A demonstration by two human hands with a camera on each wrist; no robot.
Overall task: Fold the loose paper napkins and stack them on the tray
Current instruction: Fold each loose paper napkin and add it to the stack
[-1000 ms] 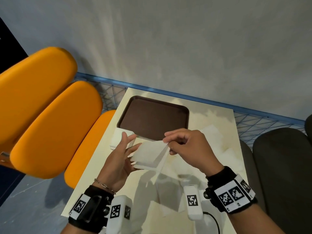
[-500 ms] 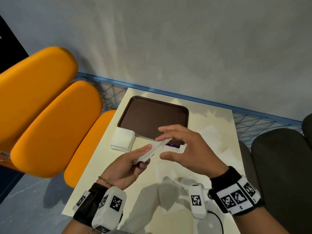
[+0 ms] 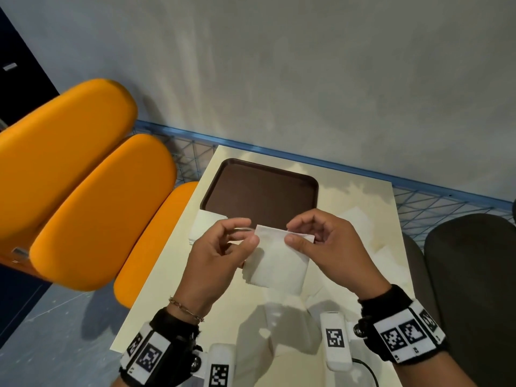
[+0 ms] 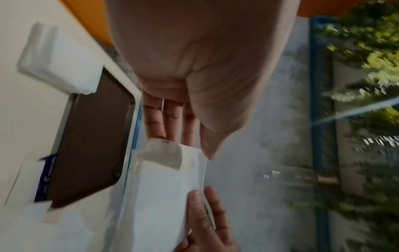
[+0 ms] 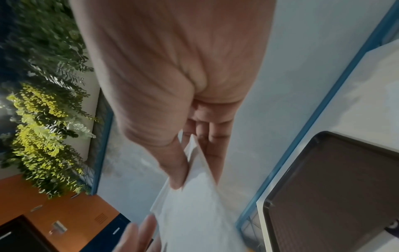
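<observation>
Cafeteria or fast-food seating area: small cream tabletop (image 3: 363, 196) with brown serving tray (image 3: 259, 191), padded orange bench seats (image 3: 103, 208), blue wire-mesh railing (image 3: 435, 205), grey wall, foliage (image 5: 43, 122) beyond railing.

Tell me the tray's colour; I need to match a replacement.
Dark brown tray, plain with no pattern; the head view shows it best.

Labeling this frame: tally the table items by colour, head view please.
White: 3 – held napkin, folded napkin stack beside the tray, loose napkin pile at right (sheets inside too merged to count).
Brown: 1 – tray, nothing on it.
Cream: 1 – table.
Total: 5.
Both hands, left and right, pinch the held napkin.
</observation>
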